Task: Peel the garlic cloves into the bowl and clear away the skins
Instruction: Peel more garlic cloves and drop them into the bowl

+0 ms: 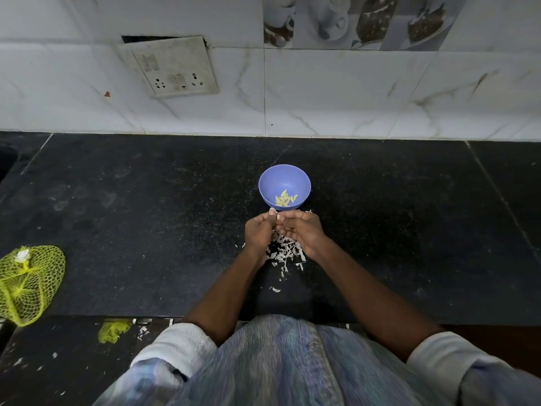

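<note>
A blue bowl (284, 174) stands on the black counter, with several peeled garlic cloves (285, 198) at its bottom. Just in front of it my left hand (259, 230) and my right hand (301, 230) meet, fingers curled together around a small garlic clove (278, 218) pinched between their tips. Most of the clove is hidden by the fingers. A pile of white garlic skins (285, 253) lies on the counter under and behind my hands, with a few stray flakes (275, 289) nearer to me.
A yellow mesh bag (27, 284) lies at the counter's left front edge. A scrap of yellow mesh (114, 332) and loose skins lie on the floor below. The tiled wall with a switch plate (172, 67) runs behind the counter.
</note>
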